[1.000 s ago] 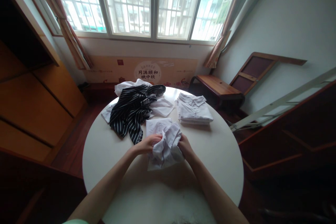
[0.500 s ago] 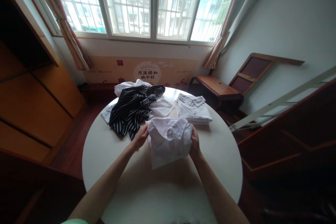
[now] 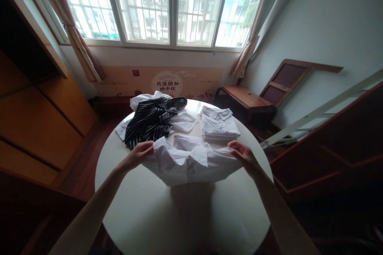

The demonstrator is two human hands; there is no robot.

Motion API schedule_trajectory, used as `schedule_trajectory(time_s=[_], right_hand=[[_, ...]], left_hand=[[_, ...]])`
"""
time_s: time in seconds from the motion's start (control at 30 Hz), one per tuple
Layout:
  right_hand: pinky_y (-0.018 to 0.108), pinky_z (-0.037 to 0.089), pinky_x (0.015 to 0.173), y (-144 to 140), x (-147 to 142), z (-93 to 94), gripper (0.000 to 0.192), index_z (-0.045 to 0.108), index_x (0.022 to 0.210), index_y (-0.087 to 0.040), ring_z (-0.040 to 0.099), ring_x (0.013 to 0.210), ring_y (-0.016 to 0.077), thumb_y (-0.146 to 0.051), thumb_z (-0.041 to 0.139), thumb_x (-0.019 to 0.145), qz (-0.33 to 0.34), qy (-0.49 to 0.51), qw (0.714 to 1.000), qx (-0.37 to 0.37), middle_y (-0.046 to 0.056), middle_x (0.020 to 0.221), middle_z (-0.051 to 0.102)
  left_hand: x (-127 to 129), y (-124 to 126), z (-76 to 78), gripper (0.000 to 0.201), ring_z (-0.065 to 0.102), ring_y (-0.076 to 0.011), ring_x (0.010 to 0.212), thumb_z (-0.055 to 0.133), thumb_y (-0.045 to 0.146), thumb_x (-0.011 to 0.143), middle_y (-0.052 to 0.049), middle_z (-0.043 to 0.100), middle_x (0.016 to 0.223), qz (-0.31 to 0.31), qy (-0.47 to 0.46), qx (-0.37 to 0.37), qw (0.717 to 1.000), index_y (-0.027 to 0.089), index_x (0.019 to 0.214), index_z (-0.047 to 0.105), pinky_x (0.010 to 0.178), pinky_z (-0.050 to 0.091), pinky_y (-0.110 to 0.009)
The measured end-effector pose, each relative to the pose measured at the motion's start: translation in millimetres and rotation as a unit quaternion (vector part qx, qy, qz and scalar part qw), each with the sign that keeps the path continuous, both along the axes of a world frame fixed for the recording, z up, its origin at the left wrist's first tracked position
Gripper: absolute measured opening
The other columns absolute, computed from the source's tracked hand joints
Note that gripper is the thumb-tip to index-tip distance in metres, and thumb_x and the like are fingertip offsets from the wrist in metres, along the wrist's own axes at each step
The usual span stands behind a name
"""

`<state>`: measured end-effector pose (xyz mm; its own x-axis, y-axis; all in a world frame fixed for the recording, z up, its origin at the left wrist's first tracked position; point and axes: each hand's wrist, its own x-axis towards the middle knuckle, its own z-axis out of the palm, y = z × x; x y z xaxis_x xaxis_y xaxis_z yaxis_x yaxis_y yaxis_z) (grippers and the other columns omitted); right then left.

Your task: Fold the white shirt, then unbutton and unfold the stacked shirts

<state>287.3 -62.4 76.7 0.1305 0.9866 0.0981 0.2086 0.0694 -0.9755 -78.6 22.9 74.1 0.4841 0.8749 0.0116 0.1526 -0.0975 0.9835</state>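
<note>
the left hand (image 3: 138,154) is closed on the left end of a white shirt (image 3: 188,162), fingers curled over the cloth, and the right hand (image 3: 244,155) pinches the right end the same way, so the two hands stand well apart with the garment stretched between them. the shirt is held just above the near middle of the round white table (image 3: 143,215), its collar showing near the middle and its lower edge hanging down toward the tabletop, where it throws a dark shadow on the near side. both bare forearms reach in from the near edge of the picture. just beyond the shirt, on the far right part of the table, lies a folded white shirt (image 3: 218,125) in a neat stack with its collar turned to the far side. on the far left lies a crumpled black striped garment (image 3: 151,121), spread over other loose white clothes (image 3: 184,121) that stick out from under it on both sides. behind the table a printed cardboard panel (image 3: 161,81) leans along the wall under a wide barred window (image 3: 167,4) with curtains drawn to each side. a low wooden bench (image 3: 245,97) stands far right, and wooden cabinets (image 3: 38,115) run along the left.
</note>
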Motion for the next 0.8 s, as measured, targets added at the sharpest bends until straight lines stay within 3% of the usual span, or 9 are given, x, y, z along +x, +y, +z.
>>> schedule_trajectory(time_s=[0.17,0.23,0.33,0.4,0.5,0.57,0.63,0.7,0.8], right_hand=[[0.02,0.038,0.048,-17.7,7.8,23.4,0.036,0.063,0.079,-0.016,0.051,0.058,0.0135,-0.034,0.076,0.051,0.19,-0.151,0.965,-0.104,-0.002,0.066,0.059],[0.021,0.04,0.05,-23.0,9.6,22.1,0.025,0.064,0.07,-0.016,0.052,0.059,0.0145,-0.032,0.074,0.054,0.24,-0.199,0.942,-0.123,-0.002,0.064,0.06],[0.021,0.04,0.051,-30.7,11.4,17.2,0.014,0.063,0.059,-0.015,0.052,0.057,0.014,-0.027,0.069,0.059,0.253,-0.24,0.931,-0.106,-0.001,0.061,0.059],[0.022,0.042,0.053,-36.4,13.8,15.1,0.009,0.064,0.06,-0.016,0.053,0.059,0.0146,-0.024,0.067,0.059,0.232,-0.224,0.944,-0.071,0.001,0.068,0.061],[0.027,0.046,0.063,-44.5,20.6,10.7,0.017,0.068,0.074,-0.017,0.057,0.074,0.0198,-0.023,0.068,0.058,0.194,-0.137,0.97,-0.052,0.006,0.088,0.064],[0.03,0.047,0.065,-47.9,25.1,4.9,0.029,0.067,0.082,-0.018,0.057,0.076,0.0214,-0.026,0.072,0.054,0.127,-0.063,0.988,-0.056,0.006,0.088,0.064],[0.031,0.048,0.062,-48.2,26.2,-0.6,0.038,0.066,0.081,-0.019,0.056,0.069,0.0197,-0.032,0.076,0.047,0.022,0.022,0.999,-0.043,0.004,0.078,0.064],[0.03,0.047,0.058,-45.4,22.1,-1.3,0.04,0.063,0.075,-0.021,0.054,0.062,0.0165,-0.036,0.078,0.041,-0.07,0.093,0.993,-0.011,0.001,0.07,0.061],[0.025,0.045,0.052,-38.2,9.3,12.4,0.033,0.06,0.068,-0.021,0.049,0.056,0.0126,-0.04,0.076,0.046,-0.1,0.114,0.988,0.04,-0.001,0.062,0.055]], left_hand=[[-14.3,-15.8,12.4,0.027,0.049,-0.0123,0.055,0.07,0.035,0.059,0.001,0.057,0.062,-0.174,0.148,0.046,0.972,0.015,0.076,0.065,0.049,0.035,-0.019],[-17.9,-19.3,7.4,0.018,0.048,-0.0119,0.05,0.072,0.03,0.057,0.002,0.056,0.055,-0.183,0.188,0.128,0.957,0.016,0.067,0.066,0.051,0.036,-0.02],[-23.0,-23.8,-0.5,0.011,0.045,-0.0104,0.048,0.069,0.024,0.06,0.002,0.055,0.05,-0.138,0.216,0.219,0.942,0.018,0.053,0.064,0.059,0.039,-0.022],[-26.6,-27.8,-1.6,0.012,0.052,-0.0138,0.064,0.067,0.025,0.062,-0.003,0.063,0.07,-0.128,0.2,0.206,0.949,0.018,0.053,0.063,0.068,0.041,-0.024],[-30.3,-33.4,-1.8,0.015,0.054,-0.0212,0.086,0.065,0.03,0.065,-0.009,0.06,0.107,-0.131,0.098,0.083,0.983,0.016,0.07,0.067,0.07,0.044,-0.026],[-29.4,-34.1,-4.7,0.025,0.056,-0.0215,0.08,0.066,0.032,0.062,-0.01,0.063,0.097,-0.077,-0.011,-0.012,0.997,0.014,0.081,0.066,0.065,0.045,-0.026],[-24.6,-31.8,-7.6,0.028,0.057,-0.0195,0.07,0.07,0.031,0.057,-0.007,0.064,0.074,0.016,-0.117,-0.07,0.991,0.013,0.078,0.066,0.06,0.045,-0.026],[-16.8,-27.7,-6.3,0.024,0.056,-0.0176,0.063,0.072,0.028,0.052,-0.003,0.061,0.061,0.101,-0.187,-0.086,0.973,0.013,0.069,0.063,0.056,0.044,-0.025],[-4.8,-22.4,8.4,0.025,0.054,-0.0144,0.06,0.073,0.025,0.052,0.0,0.057,0.057,0.193,-0.231,-0.066,0.951,0.013,0.07,0.061,0.051,0.042,-0.021]])
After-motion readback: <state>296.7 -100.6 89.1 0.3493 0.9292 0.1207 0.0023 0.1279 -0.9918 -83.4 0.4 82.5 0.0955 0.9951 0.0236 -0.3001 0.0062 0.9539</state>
